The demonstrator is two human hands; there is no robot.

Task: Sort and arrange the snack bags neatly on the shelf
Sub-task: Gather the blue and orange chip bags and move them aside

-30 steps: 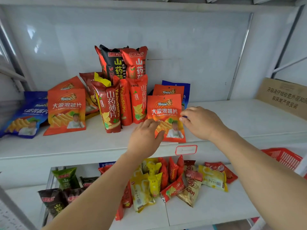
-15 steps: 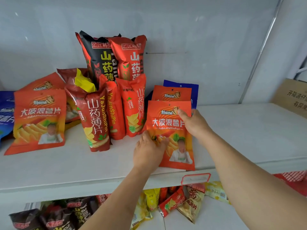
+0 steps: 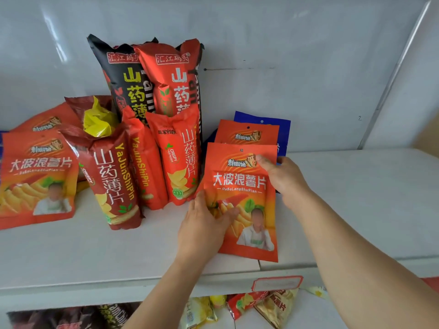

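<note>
Head view, orange bag (image 3: 244,186) pinched — shelf (image 3: 356,198) edge

A red-framed price label holder (image 3: 276,283) is sitting on the front edge below the upper board. A grey back panel (image 3: 308,55) is standing behind, and a pale metal upright (image 3: 394,74) is running slantwise along it at right.

This looks like a small shop, seen at a white metal display shelf (image 3: 71,252) that fills the middle of the frame. Many sealed snack bags (image 3: 240,200) of the same few brands stand in rows on it, and a red-bordered price-label holder (image 3: 276,283) is clipped to its front edge at lower right. More packaged snacks (image 3: 268,305) lie on the tier below, along the bottom edge.
</note>
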